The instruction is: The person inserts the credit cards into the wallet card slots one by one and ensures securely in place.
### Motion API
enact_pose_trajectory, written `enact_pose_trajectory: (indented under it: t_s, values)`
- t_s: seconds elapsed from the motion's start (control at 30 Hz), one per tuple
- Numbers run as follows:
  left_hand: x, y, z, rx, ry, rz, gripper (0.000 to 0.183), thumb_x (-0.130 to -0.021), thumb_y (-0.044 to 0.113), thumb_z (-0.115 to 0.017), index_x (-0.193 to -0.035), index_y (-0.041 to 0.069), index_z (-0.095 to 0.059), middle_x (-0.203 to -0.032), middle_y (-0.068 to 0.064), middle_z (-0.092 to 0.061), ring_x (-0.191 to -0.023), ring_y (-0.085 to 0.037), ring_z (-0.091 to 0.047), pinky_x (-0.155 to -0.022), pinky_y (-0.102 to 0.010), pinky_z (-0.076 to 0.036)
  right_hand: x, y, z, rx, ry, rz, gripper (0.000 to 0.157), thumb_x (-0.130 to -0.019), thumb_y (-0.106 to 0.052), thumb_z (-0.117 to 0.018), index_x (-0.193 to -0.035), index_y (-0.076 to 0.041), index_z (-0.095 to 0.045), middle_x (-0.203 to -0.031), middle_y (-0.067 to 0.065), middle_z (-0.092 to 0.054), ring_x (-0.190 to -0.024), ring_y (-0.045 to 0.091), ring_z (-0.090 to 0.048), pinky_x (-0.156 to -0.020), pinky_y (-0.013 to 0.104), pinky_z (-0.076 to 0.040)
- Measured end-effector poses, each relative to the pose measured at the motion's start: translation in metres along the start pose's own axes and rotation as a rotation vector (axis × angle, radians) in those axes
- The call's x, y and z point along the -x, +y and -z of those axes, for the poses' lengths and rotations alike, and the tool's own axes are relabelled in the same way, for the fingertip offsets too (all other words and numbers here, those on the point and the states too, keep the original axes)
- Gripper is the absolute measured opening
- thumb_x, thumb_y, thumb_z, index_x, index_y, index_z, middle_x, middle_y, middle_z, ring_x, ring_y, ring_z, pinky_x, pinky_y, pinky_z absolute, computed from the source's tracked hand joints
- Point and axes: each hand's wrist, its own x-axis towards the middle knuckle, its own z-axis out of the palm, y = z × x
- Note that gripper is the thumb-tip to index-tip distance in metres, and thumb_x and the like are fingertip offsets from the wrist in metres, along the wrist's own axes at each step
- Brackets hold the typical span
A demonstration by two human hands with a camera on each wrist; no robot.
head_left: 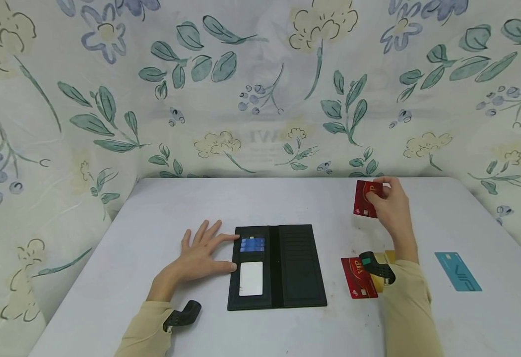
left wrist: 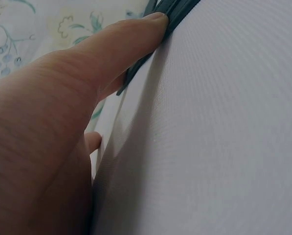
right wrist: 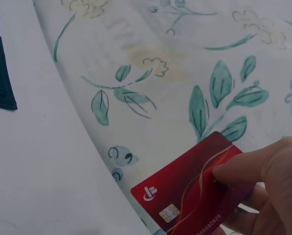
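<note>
Pinching a red card (head_left: 361, 199), the right hand (head_left: 392, 209) has a second red card (head_left: 358, 283) near its wrist; the left hand (head_left: 199, 257), spread wide, touches a black wallet (head_left: 277, 267) lying between both hands.

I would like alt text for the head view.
A right hand holds a red card above a white table; the left hand touches an open black wallet. Another red card, a gold card and a blue card lie nearby.

The black wristband (head_left: 378, 269) partly hides a yellow card (head_left: 390, 256); the right wrist view crops the wallet (right wrist: 1, 78).
</note>
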Motion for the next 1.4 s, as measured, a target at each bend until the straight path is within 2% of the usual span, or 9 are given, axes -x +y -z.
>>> enact_pose_trajectory:
  t_s: [0.33,0.73,1.03,1.4]
  values:
    - [0.001,0.003,0.002,0.011,-0.005,0.001,0.071,-0.080,0.056,-0.072,-0.141,0.025,-0.053,-0.164,-0.019,-0.014,-0.150,-0.045,0.006,-0.110,-0.068,0.016,0.002,-0.013,-0.009,-0.050,-0.075,0.057,0.039,-0.099,-0.009,-0.052,-0.134,0.000,-0.037,-0.135,0.030,-0.054,-0.124,0.045,-0.053,-0.102,0.060,-0.044]
    - [0.002,0.002,0.002,0.010,-0.001,-0.003,0.070,-0.080,0.056,-0.072,-0.141,0.027,-0.053,-0.164,-0.018,-0.014,-0.150,-0.044,0.006,-0.110,-0.068,0.016,0.006,-0.033,-0.044,-0.055,-0.162,0.117,0.033,-0.098,-0.006,-0.053,-0.130,-0.004,-0.041,-0.130,0.027,-0.058,-0.117,0.041,-0.056,-0.101,0.056,-0.047]
    - [0.001,0.001,0.001,0.008,-0.004,0.001,0.070,-0.080,0.057,-0.071,-0.141,0.027,-0.052,-0.164,-0.018,-0.013,-0.150,-0.043,0.007,-0.110,-0.067,0.017,0.011,-0.049,-0.063,-0.104,-0.178,0.166,0.034,-0.096,0.000,-0.051,-0.128,-0.004,-0.044,-0.126,0.026,-0.061,-0.112,0.039,-0.059,-0.098,0.055,-0.049]
    - [0.000,0.001,0.000,0.012,0.003,0.005,0.070,-0.080,0.057,-0.072,-0.141,0.026,-0.053,-0.164,-0.018,-0.014,-0.150,-0.043,0.006,-0.110,-0.067,0.017,0.026,-0.062,-0.092,-0.086,-0.212,0.282,0.032,-0.094,-0.001,-0.057,-0.124,-0.007,-0.048,-0.117,0.022,-0.066,-0.102,0.035,-0.065,-0.090,0.052,-0.055]
